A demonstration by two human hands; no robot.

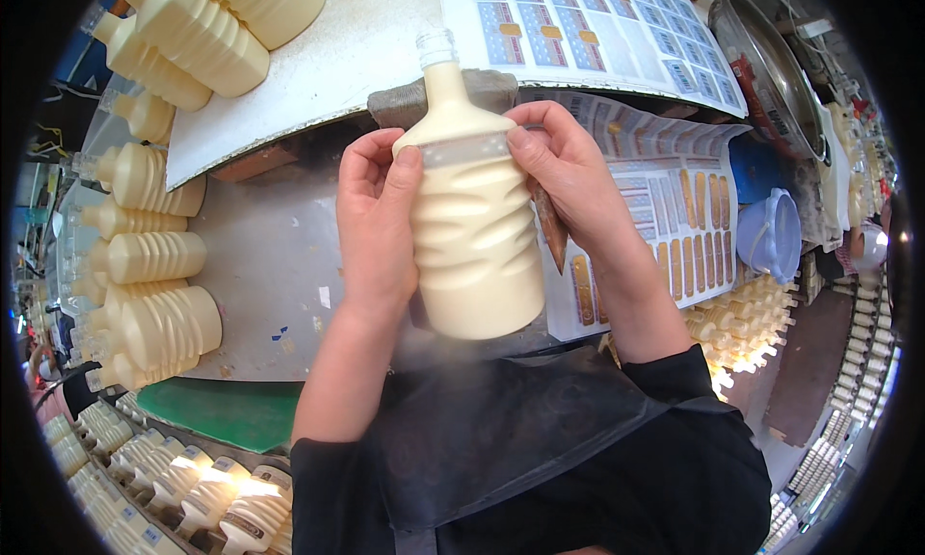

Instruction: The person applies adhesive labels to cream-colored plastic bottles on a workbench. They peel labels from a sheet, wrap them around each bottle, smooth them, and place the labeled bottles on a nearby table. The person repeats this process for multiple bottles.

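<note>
A cream-coloured bottle (477, 276) with a wavy body and clear threaded neck is between my two hands, its neck pointing away from me. My left hand (374, 203) grips its left side, thumb at the end of a greyish translucent label strip (462, 152) that runs across the shoulder. On the other side my right hand (573, 174) presses its thumb at the strip's right end. A pointed brown wooden stick (550, 229) also sticks out from under the right hand's fingers. Behind the bottle neck lies a grey block (397, 102), partly hidden by it.
Sheets of labels (665, 218) lie right of the bottle, with another label sheet (588, 30) on the raised white shelf (356, 44). Similar cream bottles (159, 324) stand along the left. A blue bucket (769, 232) and a metal basin (780, 73) are at the right.
</note>
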